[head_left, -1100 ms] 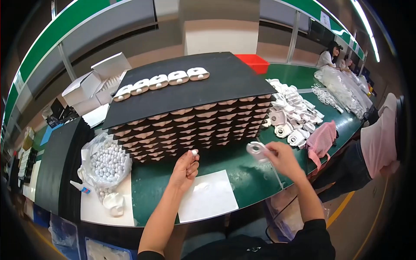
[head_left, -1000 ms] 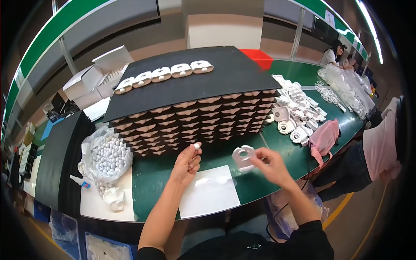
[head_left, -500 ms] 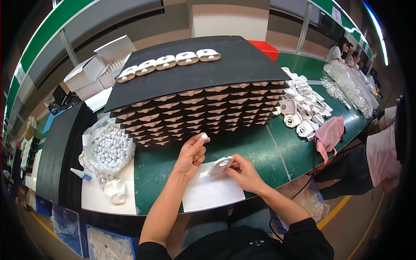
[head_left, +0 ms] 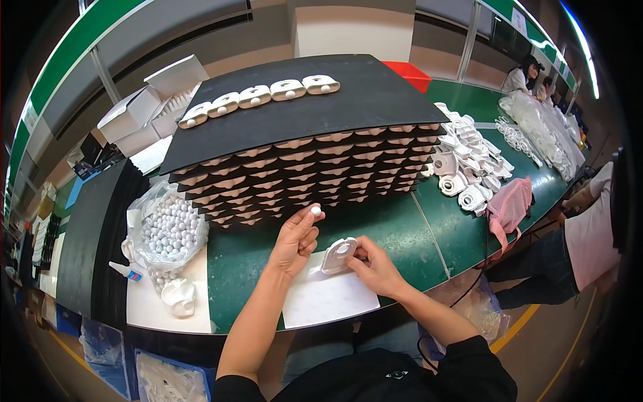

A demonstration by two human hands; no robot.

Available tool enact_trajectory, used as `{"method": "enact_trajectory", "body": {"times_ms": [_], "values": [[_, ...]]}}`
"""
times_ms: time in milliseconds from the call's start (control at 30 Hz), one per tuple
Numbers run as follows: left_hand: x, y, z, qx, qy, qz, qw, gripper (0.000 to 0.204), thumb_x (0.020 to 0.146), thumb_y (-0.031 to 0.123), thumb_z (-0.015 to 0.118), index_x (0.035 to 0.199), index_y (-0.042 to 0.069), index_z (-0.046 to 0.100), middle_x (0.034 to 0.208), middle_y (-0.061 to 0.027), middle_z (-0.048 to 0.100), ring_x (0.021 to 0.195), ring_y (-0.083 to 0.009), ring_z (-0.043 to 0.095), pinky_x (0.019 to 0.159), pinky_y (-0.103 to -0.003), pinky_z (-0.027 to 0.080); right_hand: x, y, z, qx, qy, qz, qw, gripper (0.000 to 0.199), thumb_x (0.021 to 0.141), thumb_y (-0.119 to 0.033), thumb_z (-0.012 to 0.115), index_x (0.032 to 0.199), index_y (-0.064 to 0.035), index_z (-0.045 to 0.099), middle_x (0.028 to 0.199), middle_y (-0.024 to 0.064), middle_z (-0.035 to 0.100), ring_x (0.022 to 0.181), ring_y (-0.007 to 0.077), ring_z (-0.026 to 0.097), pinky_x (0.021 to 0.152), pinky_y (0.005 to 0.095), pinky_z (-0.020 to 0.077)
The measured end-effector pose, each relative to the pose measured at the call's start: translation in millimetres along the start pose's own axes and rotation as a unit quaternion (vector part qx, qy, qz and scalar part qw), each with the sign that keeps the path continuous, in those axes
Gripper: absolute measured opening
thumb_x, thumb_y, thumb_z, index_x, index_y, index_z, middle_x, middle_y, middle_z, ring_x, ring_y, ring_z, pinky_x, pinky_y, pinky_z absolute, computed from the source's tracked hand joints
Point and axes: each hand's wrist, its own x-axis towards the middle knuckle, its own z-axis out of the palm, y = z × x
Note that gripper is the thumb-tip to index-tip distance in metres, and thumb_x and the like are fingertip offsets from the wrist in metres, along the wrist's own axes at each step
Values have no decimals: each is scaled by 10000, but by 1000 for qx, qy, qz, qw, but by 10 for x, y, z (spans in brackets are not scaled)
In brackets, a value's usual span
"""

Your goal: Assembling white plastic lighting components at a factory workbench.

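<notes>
Between the thumb and fingers of my left hand (head_left: 297,238) is a small white ball (head_left: 316,211), held up in front of the stacked boards. My right hand (head_left: 375,268) pinches a white plastic part (head_left: 338,256) with an oval outline and a hole, standing on edge. That part is above a white sheet of paper (head_left: 328,301) on the green table (head_left: 244,268). On the top black board (head_left: 375,100) several similar white parts (head_left: 254,97) lie in a row, each with a white ball at its near end.
A plastic bag of white balls (head_left: 171,224) lies left, beside a small glue bottle (head_left: 125,271). Loose white parts (head_left: 469,161) are heaped right, near a pink mesh bag (head_left: 510,208). Stacked black boards stand ahead. A person in pink (head_left: 589,248) is at the right.
My right hand has turned the white plastic part so that its face with the hole shows more fully. My left hand keeps the ball almost where it was.
</notes>
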Motion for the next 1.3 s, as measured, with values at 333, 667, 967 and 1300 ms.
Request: {"method": "enact_trajectory", "body": {"times_ms": [333, 667, 967, 1300], "values": [[-11, 14, 41, 13, -5, 0, 1000, 257, 850, 144, 574, 1100, 86, 564, 966, -18, 598, 470, -12, 292, 388, -150, 203, -86, -77, 95, -245, 3, -109, 963, 168, 805, -16, 541, 958, -25, 473, 804, 90, 556, 705, 116, 545, 601, 248, 428], [-71, -22, 99, 116, -30, 12, 993, 220, 784, 75, 634, 986, 102, 550, 815, 23, 562, 482, -11, 304, 405, -147, 209, 53, -32, -158, 336, -39, 41, 940, 123, 879, -129, 526, 987, -119, 469, 1007, 23, 559, 897, 118, 518, 781, 268, 411], [-85, -76, 251, 248, 0, -12, 969, 203, 722, 47, 681, 909, 58, 604, 713, 21, 540, 502, -27, 358, 427, -169, 240, 68, -117, -307, 457, -44, 65, 886, 159, 878, -98, 508, 1025, -156, 486, 1034, -6, 549, 981, 126, 513, 835, 310, 422], [-104, -95, 253, 245, -19, 8, 969, 219, 707, 3, 680, 895, 35, 572, 801, -21, 595, 548, -10, 423, 428, -157, 256, 74, -195, -412, 165, -64, -142, 974, 174, 760, 33, 584, 831, -83, 476, 1024, 105, 569, 960, 165, 533, 829, 284, 433]]}}
